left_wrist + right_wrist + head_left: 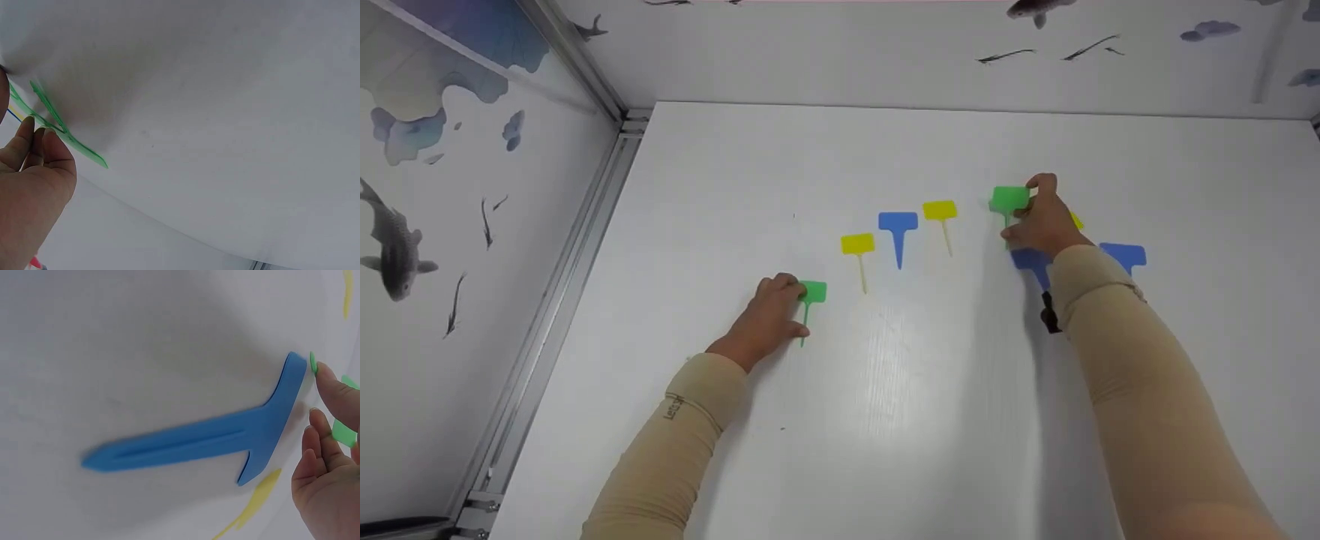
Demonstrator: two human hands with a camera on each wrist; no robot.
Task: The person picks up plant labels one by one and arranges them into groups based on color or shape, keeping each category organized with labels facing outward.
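- Markers are lying on the white desk (885, 450), one green piece at each hand, and sideways reach is what I judge to be mattering most.
- My left grip (769, 311) is pinching the left green marker (814, 292) from its left side, bent fingers touching the head, thumb meeting the stem.
- That piece is lying just right of my palm, its long axis running almost straight toward me, head farther away, tip leaning slightly left.
- My right grip (1041, 217) is clasping the right green marker (1009, 199) from the opposite side, forefinger at the head, thumb low on the stem; whether it is resting flat, I cannot tell.
- Its stem is also pointing my way, toward the head of a nearby blue marker (208, 439); my thumb is hiding whether they are touching.
- Between my hands, the first yellow marker (858, 244) is sitting nearer my left, the second yellow marker (940, 210) nearer my right, both tips slanting right; the middle blue marker (898, 221) is separating them.
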